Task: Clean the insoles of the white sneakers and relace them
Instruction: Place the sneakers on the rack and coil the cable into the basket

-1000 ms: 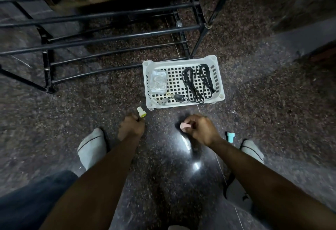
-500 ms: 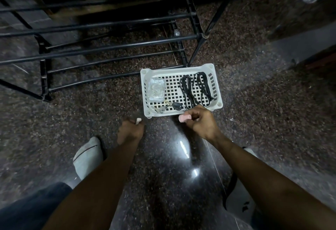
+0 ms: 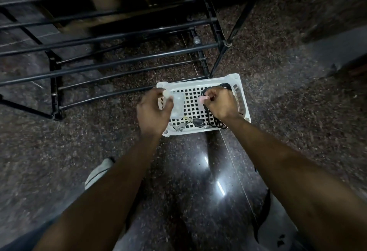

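The left hand is hovering over the near-left corner of the white basket, fingers curled around a small pale object pinched at the fingertips; what it is cannot be told through the blur. The right hand is closing into a loose fist over the basket's right half, pinching a small pink piece between thumb and forefinger, right above the black laces coiling there. Between the hands a clear plastic packet is lying on the grid, with keys and a black fob at the near wall. One white sneaker is sitting under the left forearm, another under the right, both well apart from the basket. The step seems to be dropping the small pieces in or picking up the laces; doing it well means lowering the fingertips inside the rim before letting go, so nothing slips through onto the dark floor, and lifting the laces clear of the keys. The black rack is crowding the basket's far edge, so open room is lying to the right and toward the body
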